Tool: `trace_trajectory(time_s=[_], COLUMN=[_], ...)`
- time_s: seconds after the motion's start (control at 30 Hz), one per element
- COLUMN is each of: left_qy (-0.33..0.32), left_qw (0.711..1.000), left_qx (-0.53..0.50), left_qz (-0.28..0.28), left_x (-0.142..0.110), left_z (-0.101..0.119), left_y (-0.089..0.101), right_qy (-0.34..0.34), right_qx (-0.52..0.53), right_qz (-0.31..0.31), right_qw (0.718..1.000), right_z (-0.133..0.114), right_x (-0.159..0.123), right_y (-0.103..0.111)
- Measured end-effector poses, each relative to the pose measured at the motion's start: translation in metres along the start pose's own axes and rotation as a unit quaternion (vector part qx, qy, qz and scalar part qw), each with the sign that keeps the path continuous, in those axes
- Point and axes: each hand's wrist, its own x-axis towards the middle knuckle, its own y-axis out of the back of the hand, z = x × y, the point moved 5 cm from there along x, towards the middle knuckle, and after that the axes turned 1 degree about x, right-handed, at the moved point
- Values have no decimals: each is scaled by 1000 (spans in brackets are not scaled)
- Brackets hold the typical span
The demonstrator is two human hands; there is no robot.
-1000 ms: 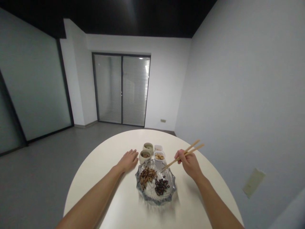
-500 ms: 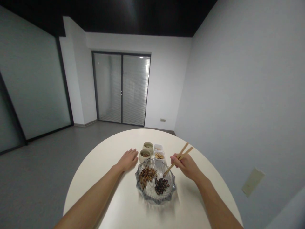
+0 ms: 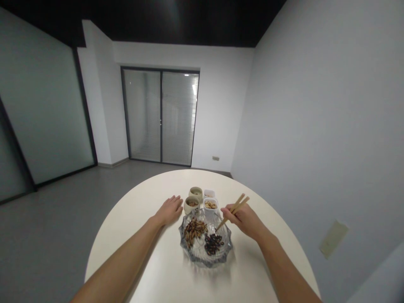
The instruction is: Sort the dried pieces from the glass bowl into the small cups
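My right hand [image 3: 243,220] holds a pair of wooden chopsticks [image 3: 236,208], and their tips reach down inside the rim of a scalloped glass bowl [image 3: 182,237]. The bowl holds a pile of long striped brown seeds [image 3: 194,232] and a pile of dark pieces [image 3: 213,244]. The tips are above and to the right of the seeds, and I cannot tell whether they touch anything. My left hand [image 3: 170,211] lies flat on the table, holding nothing, next to a small ceramic cup [image 3: 191,205].
The round white table [image 3: 132,219] carries another ceramic cup [image 3: 196,193] and several small white square dishes, one holding nuts [image 3: 211,204]. Grey floor surrounds the table, with a wall to the right and a glass door with blinds ahead.
My right hand has moved left, closer to the bowl, and the chopstick tips have come further over it. My left hand has stayed in place.
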Motion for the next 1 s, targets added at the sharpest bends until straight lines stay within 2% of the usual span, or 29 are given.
trace_trajectory(time_s=[0.37,0.47,0.63,0.8,1.0], left_qy=[4,1,-4,-5,-3], left_qw=[1000,1000,1000,1000,1000], left_qx=[-2,3,7,1,-2], left_qz=[1,-1,1,6,6], left_x=[-1,-1,0,-1,-3], left_z=[2,3,2,3,3], left_y=[2,3,4,6,7], right_qy=[-83,-94,-91,-78,-61], right_qx=[103,124,147,121,90], right_qz=[90,114,193,247,262], right_qw=[987,981,966,958,959], right_z=[40,43,41,41,44], right_x=[-5,-6,-3,13,42], right_y=[-11,-12,-2,7,0])
